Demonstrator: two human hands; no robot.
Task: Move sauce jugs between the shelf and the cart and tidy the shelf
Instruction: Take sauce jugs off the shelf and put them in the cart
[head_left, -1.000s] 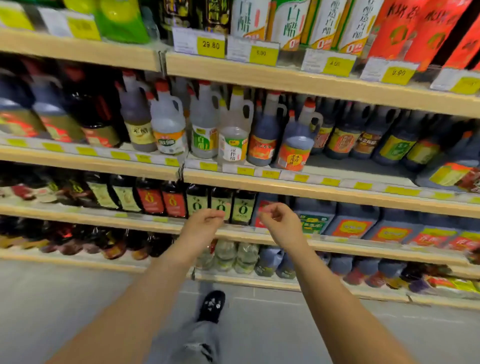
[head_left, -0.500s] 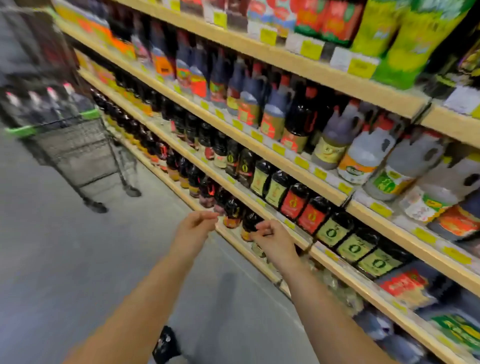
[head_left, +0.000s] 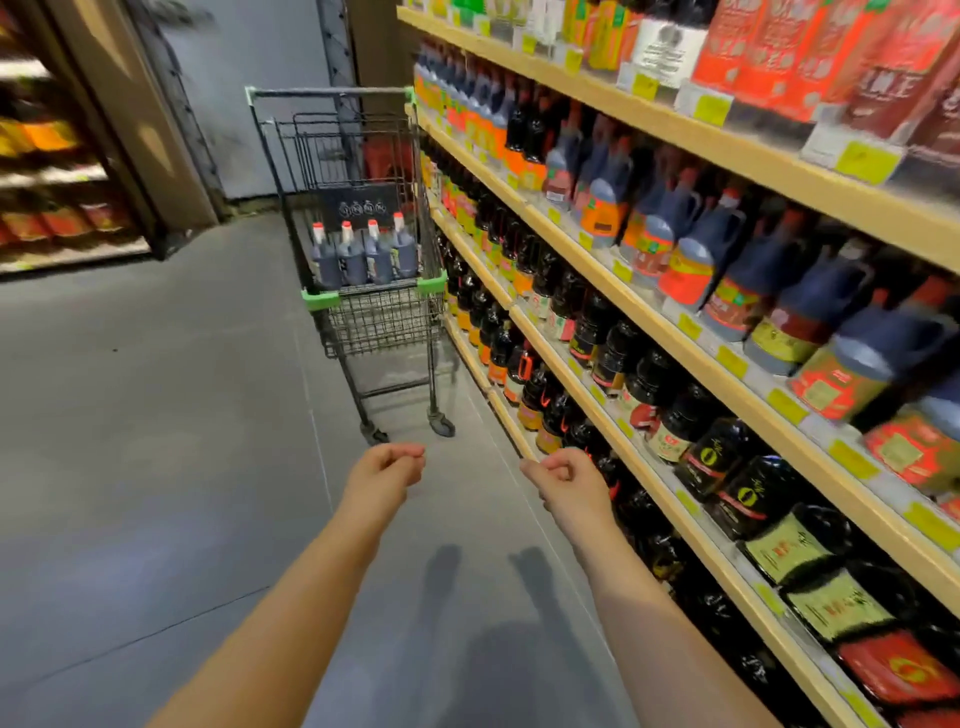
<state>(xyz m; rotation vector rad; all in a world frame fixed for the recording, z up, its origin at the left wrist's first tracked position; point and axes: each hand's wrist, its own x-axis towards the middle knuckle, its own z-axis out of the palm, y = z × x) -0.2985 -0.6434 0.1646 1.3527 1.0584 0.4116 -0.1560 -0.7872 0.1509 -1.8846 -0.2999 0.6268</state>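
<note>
A wire shopping cart (head_left: 382, 322) with green corner guards stands in the aisle ahead, close beside the shelf. Several dark sauce jugs (head_left: 363, 254) with red-and-white caps stand in a row in its upper basket. On my right the wooden shelf (head_left: 691, 358) holds rows of dark sauce jugs (head_left: 691, 260) and bottles. My left hand (head_left: 387, 467) and my right hand (head_left: 569, 475) are stretched out in front of me above the floor, well short of the cart. Both have their fingers curled in and hold nothing.
Grey floor (head_left: 156, 441) stretches to the left of the cart. Another shelf unit (head_left: 62, 208) with orange and red packs stands at the far left. A dark pillar (head_left: 337, 62) rises behind the cart. Yellow price tags line the shelf edges.
My view has swung left from facing the shelf to looking down the aisle, so the cart now stands straight ahead. Both hands stay curled and empty, now a little further apart.
</note>
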